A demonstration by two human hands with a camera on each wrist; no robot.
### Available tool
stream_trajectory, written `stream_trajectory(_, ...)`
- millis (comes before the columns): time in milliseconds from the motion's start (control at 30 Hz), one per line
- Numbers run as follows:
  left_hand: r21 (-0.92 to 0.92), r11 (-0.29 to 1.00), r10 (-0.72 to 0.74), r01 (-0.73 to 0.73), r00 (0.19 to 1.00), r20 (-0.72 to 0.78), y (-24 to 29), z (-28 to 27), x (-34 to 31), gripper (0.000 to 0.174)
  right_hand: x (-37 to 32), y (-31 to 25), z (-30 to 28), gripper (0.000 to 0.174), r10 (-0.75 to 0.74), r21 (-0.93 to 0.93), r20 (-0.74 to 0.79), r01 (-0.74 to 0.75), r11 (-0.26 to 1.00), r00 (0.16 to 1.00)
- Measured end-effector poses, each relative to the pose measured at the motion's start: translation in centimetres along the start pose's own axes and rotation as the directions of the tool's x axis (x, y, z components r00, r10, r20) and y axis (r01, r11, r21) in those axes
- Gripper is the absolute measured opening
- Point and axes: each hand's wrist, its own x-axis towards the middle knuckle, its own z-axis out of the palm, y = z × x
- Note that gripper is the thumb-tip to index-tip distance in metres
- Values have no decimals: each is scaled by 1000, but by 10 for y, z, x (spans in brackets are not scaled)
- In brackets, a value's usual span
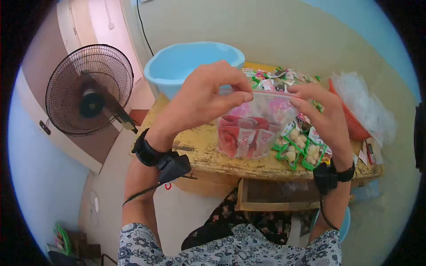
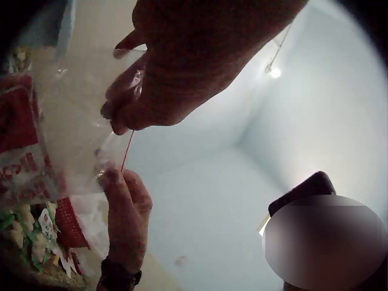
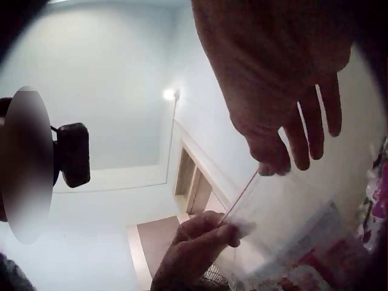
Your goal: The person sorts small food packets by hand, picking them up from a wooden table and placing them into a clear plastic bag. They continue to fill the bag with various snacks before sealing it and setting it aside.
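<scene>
A clear zip bag [image 1: 276, 111] with a red line along its top edge hangs upright between my hands, over the front of the table. Several red-and-white packets [image 1: 242, 138] stand in its lower part. My left hand [image 1: 206, 94] pinches the left end of the top edge between thumb and fingers. At the opposite end, my right hand [image 1: 323, 110] pinches the same edge, its other fingers extended in the right wrist view. That red edge [image 3: 241, 197] stretches taut from hand to hand there.
The worn yellow table [image 1: 195, 153] carries a light blue basin [image 1: 191, 51] at back left. Green-edged packets [image 1: 297, 144] lie behind and right of the bag, near a red basket [image 1: 353, 117] with clear plastic bags [image 1: 366, 99]. An open drawer [image 1: 277, 195] juts below; a fan [image 1: 91, 95] stands left.
</scene>
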Motion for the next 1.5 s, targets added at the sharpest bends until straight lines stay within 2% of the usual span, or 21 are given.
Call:
stream_trajectory(67,-63,998,-19,20,1000,4,-2,3,-2,15,-12,4,-2,14,210,197,21,-210,958,978)
stream_trajectory(133,-121,991,-48,50,999,14,-4,4,-5,19,-22,8,1,14,250,222,-12,-242,945,968)
stream_trajectory(233,-513,842,-258,166,959,-113,-16,20,-24,30,-33,10,9,14,291,371,-60,-250,894,955)
stream_trajectory(333,-665,703,-344,251,939,-10,-12,31,-44,38,-37,12,20,12,308,542,-41,-238,806,950)
stream_trajectory(367,-635,702,-398,324,917,28,-16,36,-51,35,-36,13,22,12,307,591,-25,-234,772,951)
stream_trajectory(433,-565,683,-505,463,858,93,-27,46,-63,30,-34,10,25,12,276,570,-15,-219,792,961)
stream_trajectory(533,-572,762,-404,305,913,-52,-36,52,-65,21,-31,2,24,13,234,479,-48,-183,858,971)
stream_trajectory(667,-620,708,-449,337,893,-27,-26,52,-71,16,-37,16,23,14,193,357,-90,-150,922,977)
stream_trajectory(833,-647,684,-500,338,862,-78,-18,57,-70,16,-30,11,29,14,353,511,-83,-265,818,932)
stream_trajectory(867,-647,683,-516,338,851,-100,-18,59,-70,20,-28,13,30,14,374,525,-88,-276,805,923)
stream_trajectory(967,-652,682,-553,332,817,-162,-17,65,-68,36,-25,30,31,11,334,392,-99,-272,879,937)
stream_trajectory(1033,-659,679,-575,324,793,-203,-8,66,-67,47,-25,44,31,9,366,371,-68,-317,873,928)
stream_trajectory(1133,-596,728,-549,339,809,-211,4,59,-66,57,-25,44,32,8,415,373,45,-401,837,909)
stream_trajectory(1233,-564,764,-497,312,842,-208,-8,63,-72,45,-26,50,35,11,446,346,146,-468,813,883)
stream_trajectory(1333,-423,823,-478,378,865,-156,-7,58,-77,36,-27,50,37,14,471,312,200,-512,801,859)
stream_trajectory(1433,-560,710,-557,427,827,-76,-9,56,-86,31,-28,50,38,15,479,265,238,-531,805,845)
stream_trajectory(1500,-364,846,-452,390,887,-98,-17,55,-94,35,-28,51,38,15,475,254,256,-533,807,842)
